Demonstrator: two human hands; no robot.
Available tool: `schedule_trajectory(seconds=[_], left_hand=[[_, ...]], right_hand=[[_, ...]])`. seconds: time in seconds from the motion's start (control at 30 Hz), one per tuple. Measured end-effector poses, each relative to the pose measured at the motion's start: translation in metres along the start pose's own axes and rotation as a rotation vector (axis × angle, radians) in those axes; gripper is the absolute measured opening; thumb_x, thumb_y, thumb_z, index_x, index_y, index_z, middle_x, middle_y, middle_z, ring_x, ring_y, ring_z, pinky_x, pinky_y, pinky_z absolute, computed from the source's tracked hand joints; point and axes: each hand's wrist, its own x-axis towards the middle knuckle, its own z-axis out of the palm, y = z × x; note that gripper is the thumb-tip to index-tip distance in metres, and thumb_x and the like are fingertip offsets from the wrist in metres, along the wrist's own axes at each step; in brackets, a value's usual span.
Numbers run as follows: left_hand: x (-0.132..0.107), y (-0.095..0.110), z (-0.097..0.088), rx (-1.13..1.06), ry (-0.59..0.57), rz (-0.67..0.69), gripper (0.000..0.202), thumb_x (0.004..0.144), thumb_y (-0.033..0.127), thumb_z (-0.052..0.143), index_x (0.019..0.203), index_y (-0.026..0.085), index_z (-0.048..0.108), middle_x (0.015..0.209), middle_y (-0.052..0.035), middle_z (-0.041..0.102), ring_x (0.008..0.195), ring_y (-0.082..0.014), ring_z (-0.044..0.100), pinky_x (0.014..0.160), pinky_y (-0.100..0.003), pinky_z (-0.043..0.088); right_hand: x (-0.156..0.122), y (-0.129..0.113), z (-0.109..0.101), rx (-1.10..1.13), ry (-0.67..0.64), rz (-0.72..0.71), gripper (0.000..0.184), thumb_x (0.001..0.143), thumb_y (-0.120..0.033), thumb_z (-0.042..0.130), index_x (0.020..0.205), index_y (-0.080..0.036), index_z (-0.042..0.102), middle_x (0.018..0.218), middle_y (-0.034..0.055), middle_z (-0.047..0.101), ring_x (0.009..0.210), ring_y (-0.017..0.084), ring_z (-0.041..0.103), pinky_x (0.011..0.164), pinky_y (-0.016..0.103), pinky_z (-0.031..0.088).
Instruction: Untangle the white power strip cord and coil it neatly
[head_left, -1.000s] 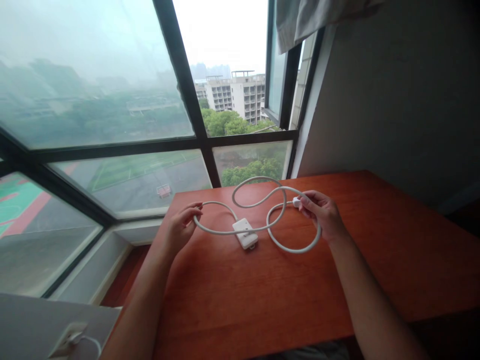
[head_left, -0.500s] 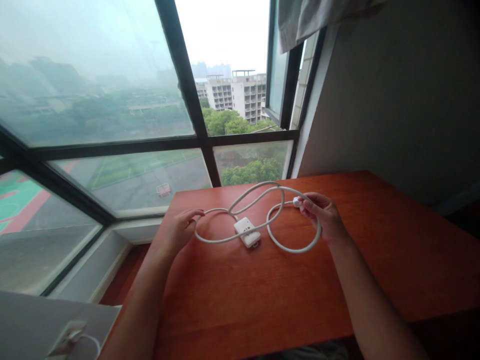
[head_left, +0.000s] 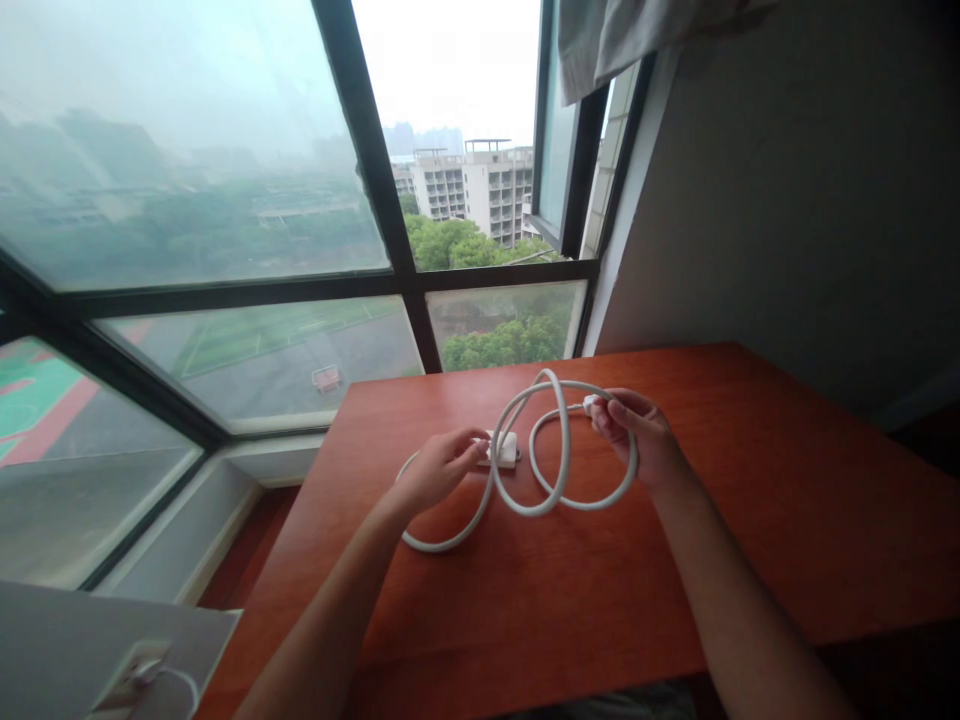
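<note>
A white extension cord (head_left: pixel 563 440) hangs in loops between my hands over the table. My right hand (head_left: pixel 643 435) is closed on the cord near its white plug (head_left: pixel 589 404), which pokes out by the fingertips. The fingertips of my left hand (head_left: pixel 446 468) pinch a stretch of the same cord, beside the socket block. That white socket block (head_left: pixel 510 453) lies on the wooden table, partly covered by the left fingers and the cord. Another bend of cord curves below my left wrist.
The reddish-brown table (head_left: pixel 570 600) reaches up to the framed windows (head_left: pixel 409 280). A grey curtain (head_left: pixel 622 40) hangs at the upper right. At lower left, a wall outlet (head_left: pixel 139 675) holds a plug with a white lead.
My left hand has moved right, carrying its part of the cord inward beside the socket block. The block has turned, and the loops sit closer together. My right hand has barely moved.
</note>
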Motion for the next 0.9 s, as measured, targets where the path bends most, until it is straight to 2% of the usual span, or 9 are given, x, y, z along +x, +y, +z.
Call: schedule_trajectory(seconds=[0.13, 0.27, 0.4, 0.53, 0.67, 0.8, 0.9], left_hand=[[0.006, -0.004, 0.020, -0.216, -0.097, 0.010, 0.031, 0.086, 0.041, 0.057, 0.102, 0.015, 0.060, 0.092, -0.0086, 0.068, 0.080, -0.0169, 0.063, 0.070, -0.027, 0.050], [0.011, -0.007, 0.033, -0.360, -0.088, 0.019, 0.029, 0.083, 0.040, 0.063, 0.093, 0.014, 0.056, 0.085, -0.0072, 0.065, 0.072, -0.0148, 0.061, 0.064, -0.026, 0.047], [0.009, -0.003, 0.042, -0.346, -0.099, 0.029, 0.023, 0.082, 0.035, 0.063, 0.091, 0.016, 0.055, 0.086, -0.0055, 0.062, 0.074, -0.0146, 0.060, 0.067, -0.027, 0.049], [0.006, -0.001, 0.047, -0.261, -0.080, 0.038, 0.013, 0.083, 0.027, 0.060, 0.087, 0.016, 0.055, 0.085, -0.0039, 0.059, 0.075, -0.0142, 0.059, 0.070, -0.027, 0.049], [0.006, -0.005, 0.048, -0.189, -0.055, 0.020, 0.009, 0.083, 0.024, 0.055, 0.088, 0.016, 0.055, 0.087, -0.0042, 0.061, 0.079, -0.0162, 0.059, 0.071, -0.027, 0.048], [0.008, -0.006, 0.050, -0.099, -0.041, 0.006, 0.009, 0.079, 0.024, 0.057, 0.084, 0.016, 0.056, 0.083, -0.0030, 0.061, 0.078, -0.0169, 0.058, 0.068, -0.027, 0.046], [0.008, -0.006, 0.057, -0.037, -0.056, -0.012, 0.009, 0.077, 0.025, 0.058, 0.078, 0.017, 0.054, 0.075, -0.0008, 0.059, 0.069, -0.0149, 0.055, 0.060, -0.024, 0.044]], right_hand=[[0.003, 0.002, -0.003, 0.031, 0.040, 0.044, 0.023, 0.072, -0.042, 0.073, 0.083, -0.022, 0.069, 0.062, -0.0016, 0.052, 0.054, 0.010, 0.046, 0.048, 0.023, 0.038], [0.007, 0.003, -0.006, 0.139, 0.047, 0.177, 0.024, 0.072, -0.042, 0.072, 0.083, -0.020, 0.068, 0.061, -0.0024, 0.049, 0.050, 0.008, 0.041, 0.040, 0.020, 0.031], [0.012, 0.004, -0.010, 0.180, 0.027, 0.306, 0.024, 0.071, -0.041, 0.074, 0.077, -0.020, 0.065, 0.058, -0.0034, 0.047, 0.046, 0.007, 0.036, 0.035, 0.018, 0.028], [0.015, 0.009, -0.016, 0.177, 0.074, 0.354, 0.024, 0.068, -0.037, 0.077, 0.076, -0.017, 0.067, 0.057, -0.0030, 0.051, 0.046, 0.005, 0.039, 0.036, 0.015, 0.031], [0.014, 0.009, -0.028, -0.004, 0.132, 0.358, 0.031, 0.067, -0.038, 0.077, 0.086, -0.014, 0.071, 0.064, 0.0006, 0.060, 0.049, 0.006, 0.045, 0.038, 0.016, 0.032], [0.012, 0.007, -0.042, -0.268, 0.089, 0.323, 0.036, 0.070, -0.045, 0.072, 0.089, -0.014, 0.073, 0.067, 0.0021, 0.064, 0.047, 0.006, 0.042, 0.037, 0.017, 0.027], [0.012, 0.012, -0.053, -0.468, 0.090, 0.317, 0.035, 0.070, -0.046, 0.071, 0.087, -0.015, 0.073, 0.069, 0.0032, 0.067, 0.050, 0.007, 0.047, 0.043, 0.018, 0.034]])
